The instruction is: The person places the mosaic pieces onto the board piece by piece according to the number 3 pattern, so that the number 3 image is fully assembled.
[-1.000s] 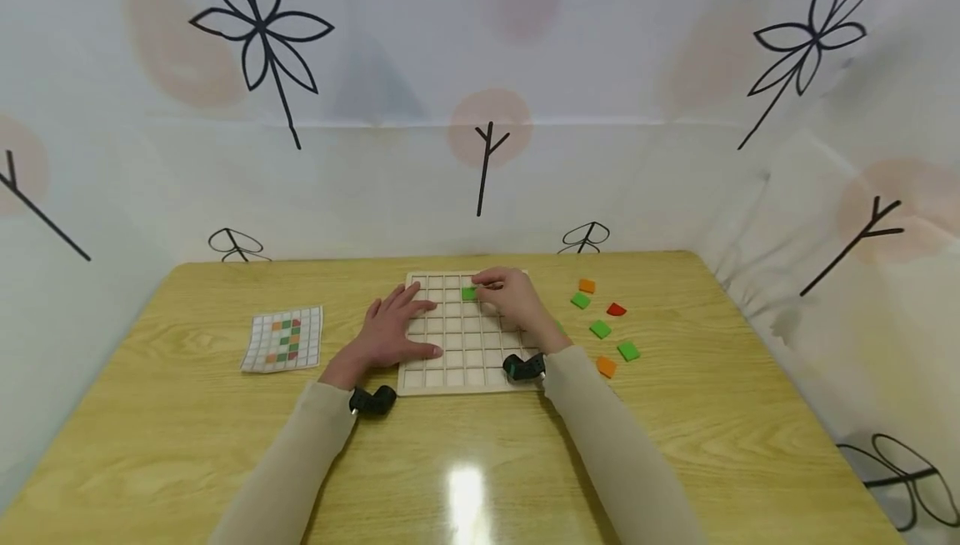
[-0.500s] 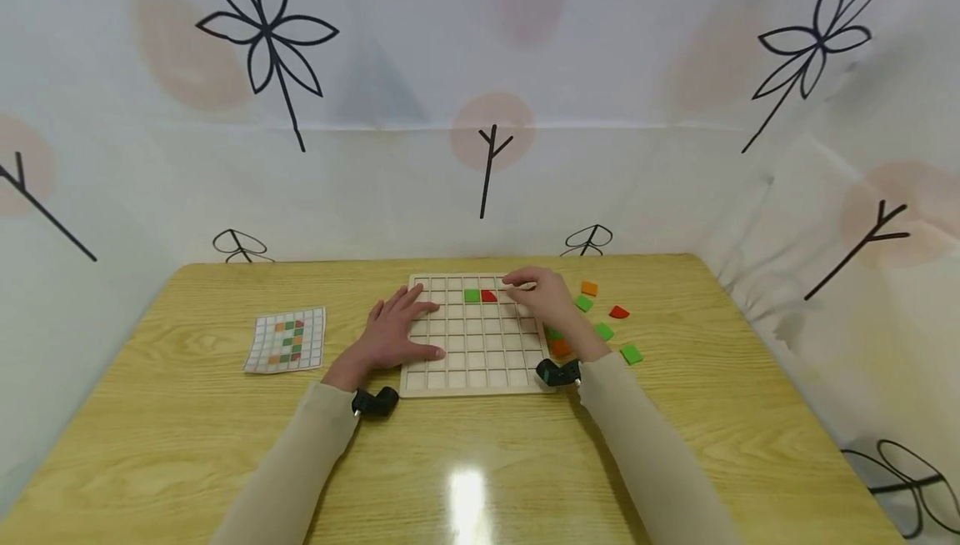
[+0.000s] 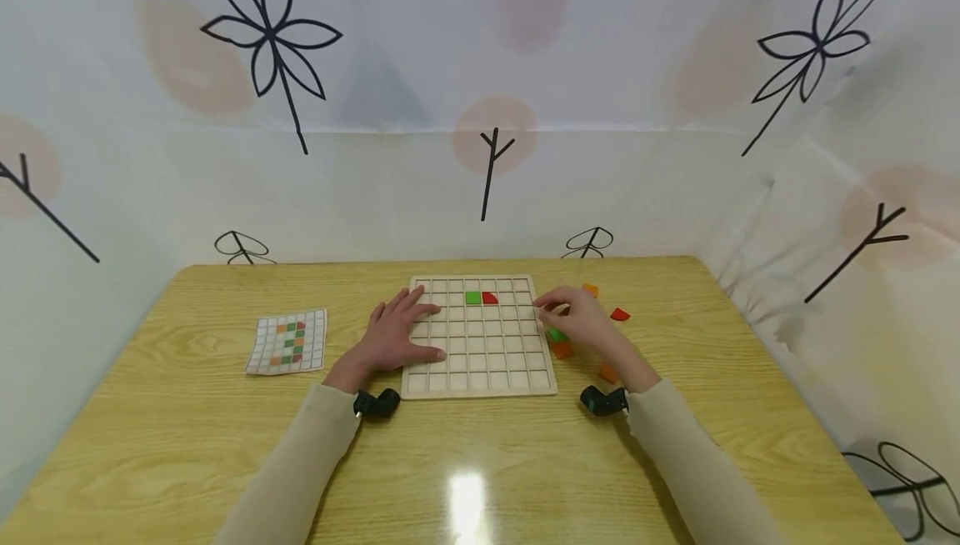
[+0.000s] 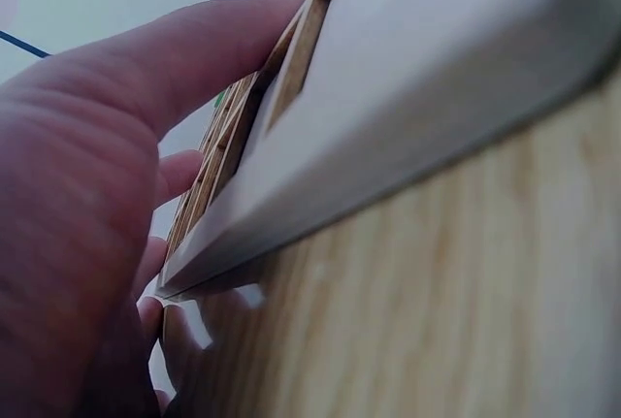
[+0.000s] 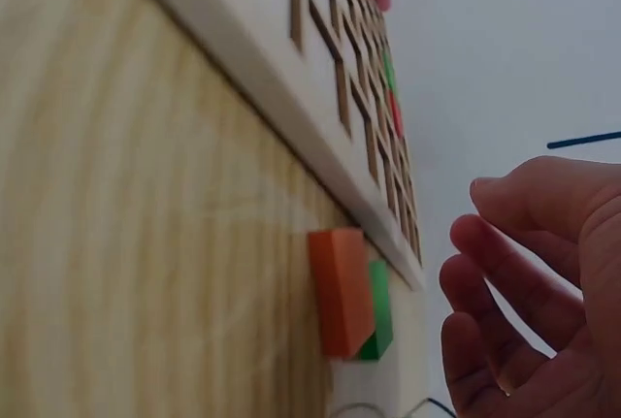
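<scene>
Two tiles (image 3: 473, 298) sat in board (image 3: 480, 380). Left hand (image 3: 390, 337) lay wide, left; right hand (image 3: 581, 322), narrowly parted, hung right by three orange tiles (image 3: 562, 350).

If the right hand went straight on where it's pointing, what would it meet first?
The grid board looks first in line: in the head view the right hand points at its right edge. The right wrist view suggests the hand is higher, so it might pass over.

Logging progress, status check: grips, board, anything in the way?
Left grip on board, covering part of its left side. Right grip by right side, looks empty. Green tile, red tile adjacent on board.
</scene>
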### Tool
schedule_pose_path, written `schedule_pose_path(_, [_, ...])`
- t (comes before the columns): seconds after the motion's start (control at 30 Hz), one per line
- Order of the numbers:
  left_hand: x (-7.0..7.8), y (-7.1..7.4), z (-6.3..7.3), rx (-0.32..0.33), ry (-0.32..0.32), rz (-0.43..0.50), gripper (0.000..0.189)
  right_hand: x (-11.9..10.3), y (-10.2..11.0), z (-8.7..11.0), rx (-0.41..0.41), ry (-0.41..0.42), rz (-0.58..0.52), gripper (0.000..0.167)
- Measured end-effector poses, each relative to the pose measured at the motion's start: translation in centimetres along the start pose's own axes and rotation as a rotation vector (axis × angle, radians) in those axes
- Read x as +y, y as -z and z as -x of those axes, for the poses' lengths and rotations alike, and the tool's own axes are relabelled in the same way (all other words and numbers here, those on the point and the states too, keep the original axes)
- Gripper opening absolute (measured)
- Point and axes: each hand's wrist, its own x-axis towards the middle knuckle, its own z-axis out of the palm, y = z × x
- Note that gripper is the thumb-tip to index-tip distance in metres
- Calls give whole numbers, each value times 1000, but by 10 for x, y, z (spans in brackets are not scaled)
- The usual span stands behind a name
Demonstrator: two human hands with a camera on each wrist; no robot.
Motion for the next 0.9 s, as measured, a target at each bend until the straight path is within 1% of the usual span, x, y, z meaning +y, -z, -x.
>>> schedule_pose_path(0.1, [0,0,0,-4,2,-6,76,5,3,10,1,40,37,20])
schedule_pose_path(0.2, [1,-1,0,-8,2,-10,76,10,6,20,-5,45,66,19])
schedule_pose_path(0.43, [2,1,0,-7,4,-17,76,13,12,37,-90,42,138,17])
schedule_pose_path(0.53, [3,2,0,-7,9,-21,75,13,14,42,-114,43,158,15])
schedule_pose_path(0.7, [4,3,1,-8,12,-18,75,13,16,46,-119,73,187,15])
schedule_pose_path(0.9, [5,2,2,-10,8,-19,76,13,20,49,-136,56,206,18])
